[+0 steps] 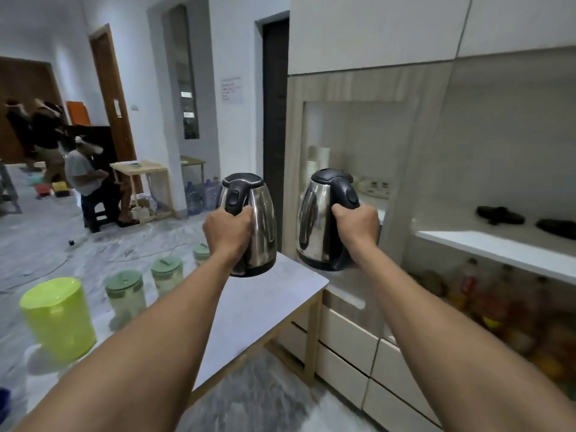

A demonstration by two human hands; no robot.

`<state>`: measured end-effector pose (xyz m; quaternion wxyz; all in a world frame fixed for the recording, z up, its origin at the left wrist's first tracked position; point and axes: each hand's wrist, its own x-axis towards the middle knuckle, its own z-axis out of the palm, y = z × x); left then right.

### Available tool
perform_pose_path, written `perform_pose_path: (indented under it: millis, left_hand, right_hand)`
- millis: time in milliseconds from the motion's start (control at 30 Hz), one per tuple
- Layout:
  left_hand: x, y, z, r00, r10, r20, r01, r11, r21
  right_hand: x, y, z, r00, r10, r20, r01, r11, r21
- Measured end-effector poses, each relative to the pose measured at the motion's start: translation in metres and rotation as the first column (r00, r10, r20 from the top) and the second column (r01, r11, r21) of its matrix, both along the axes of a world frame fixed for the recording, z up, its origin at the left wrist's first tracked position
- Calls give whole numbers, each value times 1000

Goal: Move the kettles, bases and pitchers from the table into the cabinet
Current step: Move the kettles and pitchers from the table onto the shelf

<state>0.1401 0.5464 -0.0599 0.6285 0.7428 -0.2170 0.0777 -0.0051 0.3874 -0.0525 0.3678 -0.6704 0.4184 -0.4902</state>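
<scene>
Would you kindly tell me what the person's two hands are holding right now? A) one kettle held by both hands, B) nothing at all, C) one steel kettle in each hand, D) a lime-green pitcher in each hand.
C: the left hand grips the black handle of one shiny steel kettle, and the right hand grips another steel kettle.

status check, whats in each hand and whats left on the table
Left hand grip shut on left kettle, right hand on right kettle, both airborne. Two black bases already on cabinet shelf. Pitchers remain on table. Path clear.
</scene>
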Motion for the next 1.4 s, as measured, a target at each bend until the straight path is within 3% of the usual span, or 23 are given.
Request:
perform_pose_path:
  millis: [400, 767, 1400]
  left_hand:
    - [-97, -123, 43, 974, -213, 76, 216, 976, -34]
    - [-206, -244, 71, 880, -462, 111, 470, 880, -64]
    - [-292, -457, 80, 771, -626, 116, 635, 771, -55]
  right_hand:
    - [-150, -79, 43, 968, -249, 17, 250, 968, -36]
    - [-266, -158, 63, 894, -448, 16, 448, 892, -63]
    - [-363, -310, 67, 762, -645, 49, 647, 763, -15]
